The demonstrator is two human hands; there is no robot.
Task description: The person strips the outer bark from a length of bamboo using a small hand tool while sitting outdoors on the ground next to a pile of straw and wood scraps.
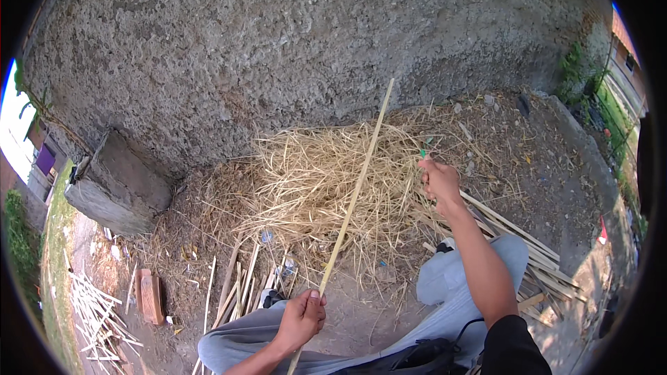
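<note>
Nearest the camera, black cloth (424, 360) lies in my lap, over grey-blue trousers (455, 288); my legs are bent, one knee to each side. My left hand (302, 318) is closed round a long, pale strip (357, 187) near its lower part. This strip slants up and away from me, its far end against the view of the wall, and appears straight. My right hand (441, 182) is raised farther out, clear of the strip, with fingers curled on a small green object (423, 153) (too little of it shows to name its kind).

I judge the step in hand to be working the single strip along its length. The next move calls for a firm left grip and for the right hand to be brought back to the strip, away from the left fingers.

Loose slats lie on the ground at both sides: right-hand slats (511, 224) beyond my knee, left-hand slats (228, 281) by the other. Ahead, beneath the strip's line, spreads a heap of straw-coloured shavings (326, 180). Farther left are a reddish brick (151, 297), a scatter of pale sticks (97, 312) and a concrete block (132, 187). Behind all stands a rough grey wall (313, 48).
</note>
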